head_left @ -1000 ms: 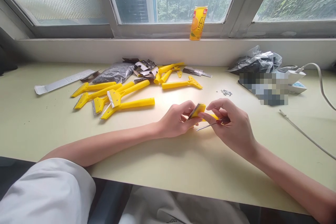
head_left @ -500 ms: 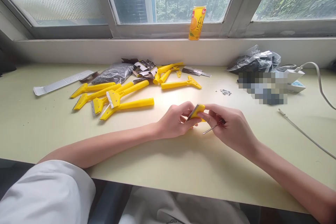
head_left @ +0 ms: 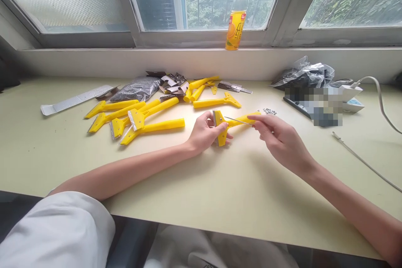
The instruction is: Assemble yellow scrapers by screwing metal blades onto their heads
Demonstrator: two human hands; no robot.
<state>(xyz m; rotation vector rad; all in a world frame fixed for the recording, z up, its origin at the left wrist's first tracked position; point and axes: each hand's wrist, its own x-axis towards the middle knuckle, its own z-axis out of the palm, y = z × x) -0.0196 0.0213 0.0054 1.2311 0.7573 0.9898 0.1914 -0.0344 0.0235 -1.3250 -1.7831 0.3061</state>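
Since a second ago, scraper (head_left: 223, 127) turned blade-side up, frame centre. Left hand (head_left: 205, 134) clamped on its head; right hand (head_left: 278, 140) pinches thin screwdriver (head_left: 238, 121), tip now at blade: fastening under way.

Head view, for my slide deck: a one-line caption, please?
Left hand holds a yellow scraper while right hand brings a thin screwdriver to its head.

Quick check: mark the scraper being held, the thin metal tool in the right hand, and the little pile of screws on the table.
yellow scraper (head_left: 222, 127): head view, on the yellow head beside the left hand's fingers.
thin metal tool (head_left: 238, 121): head view, mid-shaft.
screws (head_left: 270, 111): head view, middle of the small pile.
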